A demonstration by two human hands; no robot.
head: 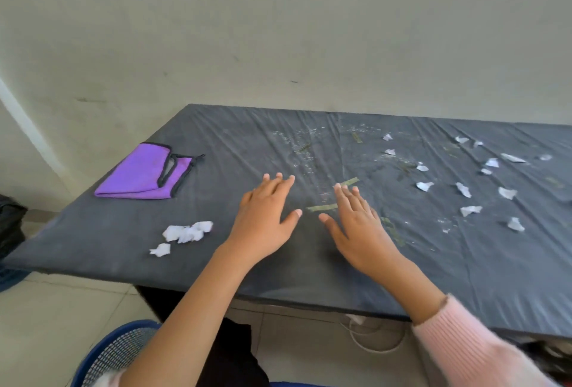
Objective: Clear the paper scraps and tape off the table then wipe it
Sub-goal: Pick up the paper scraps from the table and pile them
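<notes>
My left hand [265, 216] and my right hand [360, 225] lie flat and open on the dark grey table [108, 232], fingers straight, side by side. A green tape strip [322, 207] sits between them, and another green tape strip [348, 182] lies just beyond my right fingertips. A small heap of white paper scraps [187, 232] is gathered left of my left hand. Several loose white scraps [463, 189] are scattered across the right half of the table. A folded purple cloth [144, 173] rests at the far left.
A blue mesh basket [111, 355] stands on the tiled floor below the table's near edge. A pale wall runs behind the table. White cables [377, 340] lie on the floor under the table. A dark object [10, 222] sits at the left edge.
</notes>
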